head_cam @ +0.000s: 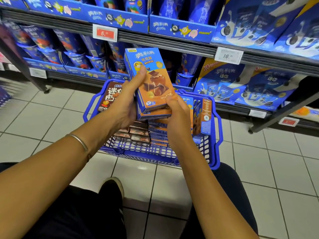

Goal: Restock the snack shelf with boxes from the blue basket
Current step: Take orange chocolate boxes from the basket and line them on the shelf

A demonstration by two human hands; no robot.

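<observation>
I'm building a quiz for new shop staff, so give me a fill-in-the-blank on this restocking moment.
1. The left hand and right hand hold boxes above the ____ basket.
2. The left ____ lies on the top box's front.
3. A bracelet circles the ____ wrist.
4. The white price tag starts with the number ____.
Missing words: blue; thumb; left; 16.
</observation>
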